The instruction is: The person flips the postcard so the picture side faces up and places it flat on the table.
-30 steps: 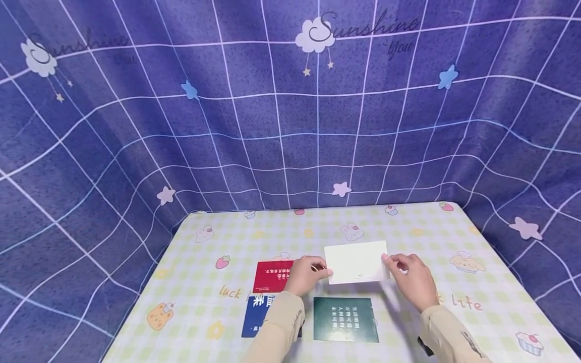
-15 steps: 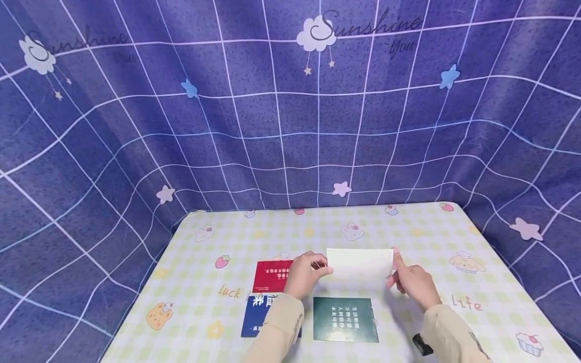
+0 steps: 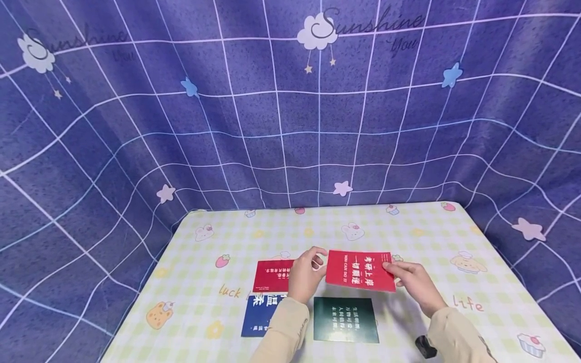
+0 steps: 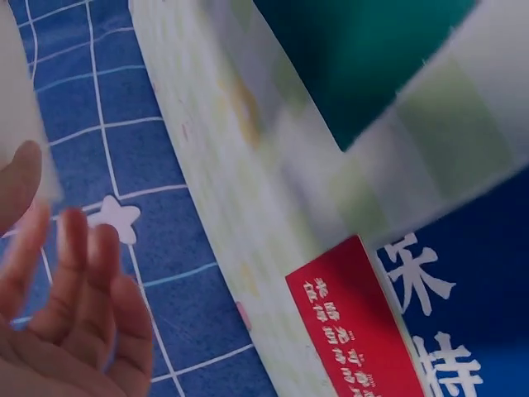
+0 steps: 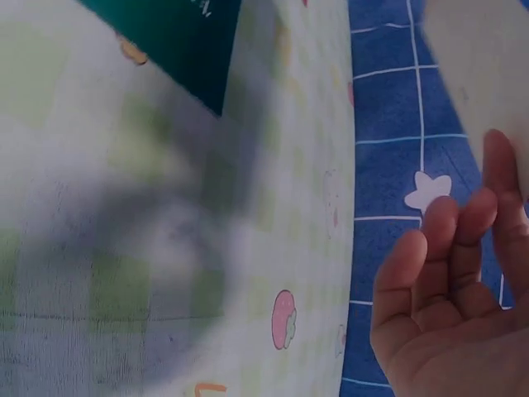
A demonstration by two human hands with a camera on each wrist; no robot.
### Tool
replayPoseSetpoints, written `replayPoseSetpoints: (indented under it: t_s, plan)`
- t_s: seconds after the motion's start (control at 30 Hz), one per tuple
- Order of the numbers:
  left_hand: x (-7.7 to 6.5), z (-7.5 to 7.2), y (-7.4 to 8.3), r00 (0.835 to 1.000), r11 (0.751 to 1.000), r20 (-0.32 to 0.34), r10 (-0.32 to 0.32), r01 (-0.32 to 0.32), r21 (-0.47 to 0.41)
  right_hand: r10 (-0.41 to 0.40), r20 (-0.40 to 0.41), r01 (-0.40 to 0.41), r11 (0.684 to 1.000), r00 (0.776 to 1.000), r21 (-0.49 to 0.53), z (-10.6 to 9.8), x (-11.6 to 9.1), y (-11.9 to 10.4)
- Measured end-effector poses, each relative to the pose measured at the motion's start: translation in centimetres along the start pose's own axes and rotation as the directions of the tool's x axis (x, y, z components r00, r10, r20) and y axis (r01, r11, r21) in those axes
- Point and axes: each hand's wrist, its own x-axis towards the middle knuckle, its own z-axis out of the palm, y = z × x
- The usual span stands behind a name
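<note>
My right hand (image 3: 418, 286) pinches the right edge of a red card (image 3: 338, 275) with white lettering, thumb on its printed face and fingers beneath. The card is held above the table, its pale back (image 5: 475, 74) showing in the right wrist view. At the card's left edge is my left hand (image 3: 305, 276), its fingers loosely bent and spread; in the left wrist view its thumb overlaps the card's edge. Just below the held card, a dark green card (image 3: 329, 330) lies flat. Another red card (image 3: 268, 283) and a blue card (image 3: 254, 322) lie to the left, partly hidden by my left hand and sleeve.
A pale green checked cloth (image 3: 181, 272) with cartoon prints covers the table. A blue grid-patterned curtain (image 3: 254, 151) stands behind it and along both sides. A dark strap or device (image 3: 425, 347) shows at my right wrist.
The held card has tipped over, from its blank white side to its red printed face. My left fingers have loosened from its left edge, while my right hand keeps its pinch.
</note>
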Motion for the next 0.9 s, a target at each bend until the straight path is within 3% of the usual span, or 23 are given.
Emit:
replayPoseSetpoints:
  t_s: [0.1,0.3,0.5,0.7,0.9]
  plan:
    - [0.0,0.0,0.2,1.0,1.0,0.001,0.009,-0.009,0.012,-0.02,-0.036,0.018,0.999,0.999,-0.046,0.0,0.0,0.1]
    - [-0.1,-0.3,0.4,0.996,0.999,0.07,0.049,-0.048,-0.023,-0.061,-0.07,0.052,0.991,0.996,-0.123,-0.2,0.2,0.4]
    - [0.0,-0.2,0.4,0.995,0.997,0.099,-0.02,0.027,-0.072,-0.094,-0.087,0.077,0.981,0.992,-0.178,-0.1,0.5,0.4]
    - [0.3,0.1,0.6,0.997,0.996,0.033,-0.07,0.071,-0.046,-0.166,-0.094,0.137,0.956,0.982,-0.261,0.3,0.5,-0.2]
    - [0.6,0.1,0.5,0.997,0.997,-0.037,-0.067,0.068,0.042,-0.245,-0.125,0.188,0.917,0.961,-0.353,1.1,1.1,0.1]
